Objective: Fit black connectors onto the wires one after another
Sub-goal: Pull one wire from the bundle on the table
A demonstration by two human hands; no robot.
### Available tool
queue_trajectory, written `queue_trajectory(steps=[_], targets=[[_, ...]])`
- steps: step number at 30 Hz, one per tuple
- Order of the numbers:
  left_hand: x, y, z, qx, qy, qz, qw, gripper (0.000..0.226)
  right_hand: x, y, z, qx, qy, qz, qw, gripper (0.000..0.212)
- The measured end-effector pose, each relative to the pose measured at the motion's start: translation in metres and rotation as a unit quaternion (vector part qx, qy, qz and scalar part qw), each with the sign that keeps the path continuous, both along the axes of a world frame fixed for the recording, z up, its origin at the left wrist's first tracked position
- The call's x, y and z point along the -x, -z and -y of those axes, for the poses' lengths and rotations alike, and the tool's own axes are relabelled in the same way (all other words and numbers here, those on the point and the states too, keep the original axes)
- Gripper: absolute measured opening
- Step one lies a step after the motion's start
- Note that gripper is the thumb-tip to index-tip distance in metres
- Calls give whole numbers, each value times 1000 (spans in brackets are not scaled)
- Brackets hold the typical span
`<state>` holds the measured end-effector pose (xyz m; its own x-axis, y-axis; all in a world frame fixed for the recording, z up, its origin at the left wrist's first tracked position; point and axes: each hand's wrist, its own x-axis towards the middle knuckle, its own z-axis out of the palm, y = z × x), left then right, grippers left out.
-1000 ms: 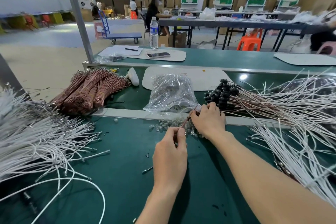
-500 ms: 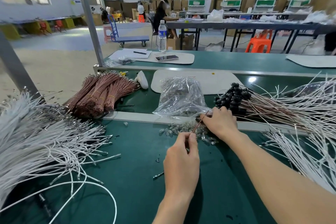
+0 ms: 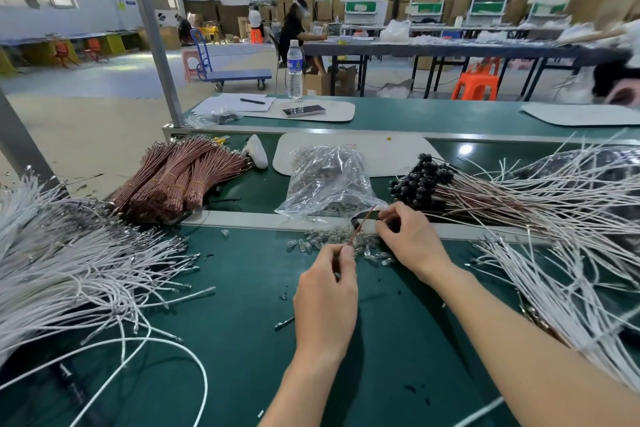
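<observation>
Head view: the green desk [image 3: 225, 340] has white wire heaps along its left edge [image 3: 69, 270] and right edge [image 3: 571, 288], with bare room between them toward the near edge. The left grip [image 3: 325, 291], knuckles up, pinches a thin brown wire [image 3: 362, 225] that slants toward the middle rail [image 3: 242, 218]. The right grip [image 3: 410, 241] curls at the wire's upper end; I cannot tell what it holds. A small black connector [image 3: 354, 220] shows against the wire.

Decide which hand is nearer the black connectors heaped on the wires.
Right. The right hand lies close by the black connectors, on their near side; the left hand is farther, lower left, pinching a brown wire.
</observation>
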<state>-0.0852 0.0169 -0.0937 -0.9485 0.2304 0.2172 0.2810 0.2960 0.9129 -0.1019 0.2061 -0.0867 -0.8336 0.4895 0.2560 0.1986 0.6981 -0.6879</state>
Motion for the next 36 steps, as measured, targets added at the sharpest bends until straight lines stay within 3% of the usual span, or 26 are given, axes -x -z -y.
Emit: queue_trajectory(steps=[6,11,15,19,24,28,32,36], targets=[[2,1,1,12,-1,-9,1000,24,-24,-3,2,-69,-24,51,996,26],[0,0,2,10,5,-16,1000,25,-39,-15,2,-22,-59,84,994,20],[-4,-1,5,6,26,-37,999,22,-63,-24,5,35,-25,-7,999,15],[-11,-3,7,24,59,-134,989,17,-104,-25,8,113,-7,-136,984,20],[-26,-6,3,94,101,-271,953,19,-141,-8,12,290,-2,-209,934,30],[-28,-7,2,115,118,-288,943,14,-142,-4,12,468,5,-248,848,29],[-27,-6,0,141,123,-291,938,7,-141,-4,8,538,-8,-268,799,31],[-25,-4,-1,147,124,-293,937,8,-141,-3,5,566,-27,-280,775,38]])
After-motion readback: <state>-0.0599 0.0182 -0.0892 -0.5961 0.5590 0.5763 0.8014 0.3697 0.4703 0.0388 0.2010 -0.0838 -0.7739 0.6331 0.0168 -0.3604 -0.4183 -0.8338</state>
